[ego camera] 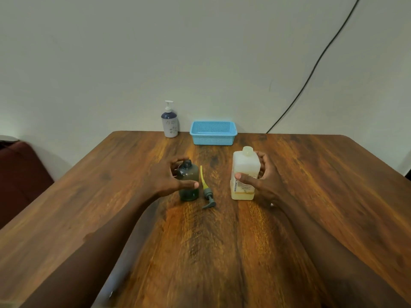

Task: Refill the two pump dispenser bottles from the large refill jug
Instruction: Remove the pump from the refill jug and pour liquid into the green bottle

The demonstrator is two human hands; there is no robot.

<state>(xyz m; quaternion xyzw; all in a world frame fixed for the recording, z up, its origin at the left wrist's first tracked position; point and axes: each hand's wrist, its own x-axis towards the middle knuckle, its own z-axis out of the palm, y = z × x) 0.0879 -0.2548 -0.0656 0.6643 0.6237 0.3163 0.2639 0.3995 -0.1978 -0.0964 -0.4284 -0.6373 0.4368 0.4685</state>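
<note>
A dark green translucent bottle stands upright with its neck uncapped, mid-table. My left hand curls round its left side, thumb across the front. Its grey pump head with a yellow tube lies flat on the table just right of it. The white refill jug, with a little yellowish liquid at the bottom and a cap on top, stands to the right. My right hand grips it, thumb on the label and fingers behind. A white-and-blue pump dispenser stands at the table's far edge.
A light blue plastic basket sits at the far edge, right of the white dispenser. The wooden table ends at the wall. A black cable runs down the wall. A dark red seat is at the left.
</note>
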